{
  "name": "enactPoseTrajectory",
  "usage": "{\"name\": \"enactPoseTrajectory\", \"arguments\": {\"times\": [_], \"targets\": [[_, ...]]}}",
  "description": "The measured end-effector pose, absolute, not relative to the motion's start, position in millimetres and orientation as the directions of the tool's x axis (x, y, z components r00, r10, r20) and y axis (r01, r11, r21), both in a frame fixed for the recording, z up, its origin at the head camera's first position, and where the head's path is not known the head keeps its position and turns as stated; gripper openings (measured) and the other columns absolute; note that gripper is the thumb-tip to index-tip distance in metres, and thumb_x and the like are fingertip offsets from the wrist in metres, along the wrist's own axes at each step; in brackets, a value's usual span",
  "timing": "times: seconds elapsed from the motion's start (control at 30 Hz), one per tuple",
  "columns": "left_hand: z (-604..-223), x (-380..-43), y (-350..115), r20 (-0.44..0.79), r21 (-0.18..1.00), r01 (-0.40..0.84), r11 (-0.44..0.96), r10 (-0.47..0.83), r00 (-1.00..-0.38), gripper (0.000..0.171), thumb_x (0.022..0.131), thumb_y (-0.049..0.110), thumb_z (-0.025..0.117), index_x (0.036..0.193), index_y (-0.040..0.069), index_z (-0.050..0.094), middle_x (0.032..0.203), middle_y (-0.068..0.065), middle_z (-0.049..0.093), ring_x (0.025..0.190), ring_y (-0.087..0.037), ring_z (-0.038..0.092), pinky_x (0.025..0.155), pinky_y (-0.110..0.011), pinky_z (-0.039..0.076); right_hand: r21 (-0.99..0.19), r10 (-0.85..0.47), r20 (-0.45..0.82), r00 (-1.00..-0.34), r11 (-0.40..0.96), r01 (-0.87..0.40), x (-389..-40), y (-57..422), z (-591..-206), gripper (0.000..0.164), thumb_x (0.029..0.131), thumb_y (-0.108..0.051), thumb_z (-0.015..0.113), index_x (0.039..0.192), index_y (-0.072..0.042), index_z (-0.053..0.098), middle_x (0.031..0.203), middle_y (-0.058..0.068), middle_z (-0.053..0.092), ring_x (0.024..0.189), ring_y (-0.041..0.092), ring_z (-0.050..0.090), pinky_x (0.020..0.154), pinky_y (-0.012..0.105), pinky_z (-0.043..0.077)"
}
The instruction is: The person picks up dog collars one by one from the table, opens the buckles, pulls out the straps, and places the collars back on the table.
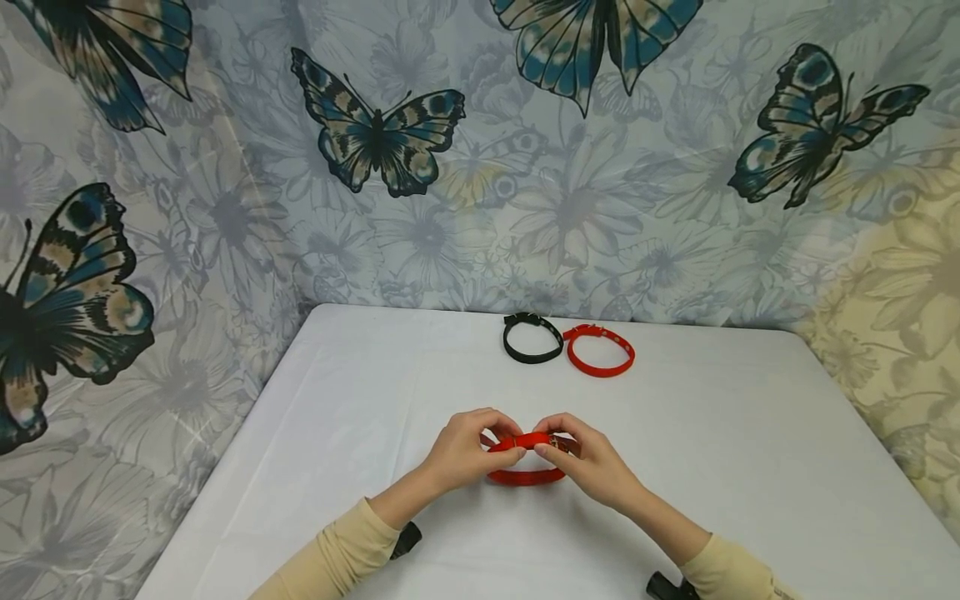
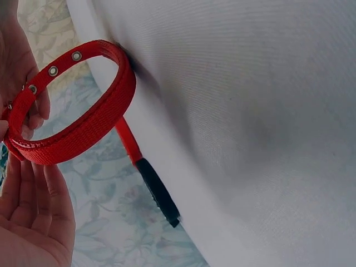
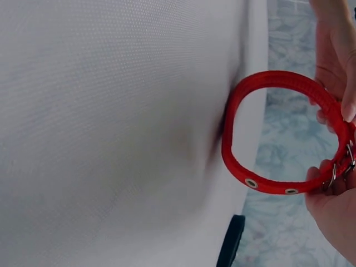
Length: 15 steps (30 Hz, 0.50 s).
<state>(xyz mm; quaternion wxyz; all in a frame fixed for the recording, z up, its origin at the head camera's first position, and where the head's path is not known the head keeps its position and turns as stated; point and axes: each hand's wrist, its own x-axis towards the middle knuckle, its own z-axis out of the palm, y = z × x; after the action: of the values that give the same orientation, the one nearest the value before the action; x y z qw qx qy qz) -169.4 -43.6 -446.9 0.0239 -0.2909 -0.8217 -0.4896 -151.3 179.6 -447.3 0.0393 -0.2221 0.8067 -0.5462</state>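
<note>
A red collar [image 1: 527,477], bent into a loop, is held between both hands above the front middle of the white table. My left hand [image 1: 472,446] pinches its upper band on the left, thumb toward me. On the right, my right hand [image 1: 588,458] pinches the same band beside the metal buckle [image 3: 350,158]. Metal-ringed holes [image 2: 53,70] run along the strap in the left wrist view. The lower side of the loop hangs close to the tabletop. Fingers partly hide the buckle and the strap's end.
Toward the table's far edge lie a black collar [image 1: 531,358] and a second red collar [image 1: 600,372], both looped, side by side. A white cloth covers the table [image 1: 375,367]. Behind it hangs a butterfly-patterned backdrop [image 1: 480,242].
</note>
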Motion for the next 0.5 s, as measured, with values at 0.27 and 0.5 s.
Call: {"name": "enactPoseTrajectory", "arguments": {"times": [0.27,0.5], "targets": [[-449.0,-170.7,-43.7,0.348,0.791,0.518,0.324,0.458,-0.818,0.014,0.082,0.015,0.077,0.095,0.014,0.073,0.086,0.008,0.067,0.079,-0.005,0.061,0.067,-0.022,0.054,-0.949,-0.427,0.091,-0.9,0.237,-0.208,-152.8,182.8,-445.5,0.024,0.094,-0.019,0.066,0.112,-0.006,0.058,0.11,0.01,0.059,0.103,0.025,0.057,0.093,0.023,0.049],[-451.6,-170.0,-44.8,0.353,0.801,0.517,0.302,0.46,-0.815,0.013,0.082,0.015,0.078,0.095,0.014,0.073,0.086,0.007,0.068,0.08,-0.006,0.061,0.067,-0.023,0.054,-0.907,-0.413,0.151,-0.898,0.304,-0.292,-153.3,182.9,-442.7,0.023,0.09,-0.023,0.072,0.108,-0.014,0.063,0.104,0.0,0.064,0.099,0.02,0.061,0.091,0.026,0.051]]}}
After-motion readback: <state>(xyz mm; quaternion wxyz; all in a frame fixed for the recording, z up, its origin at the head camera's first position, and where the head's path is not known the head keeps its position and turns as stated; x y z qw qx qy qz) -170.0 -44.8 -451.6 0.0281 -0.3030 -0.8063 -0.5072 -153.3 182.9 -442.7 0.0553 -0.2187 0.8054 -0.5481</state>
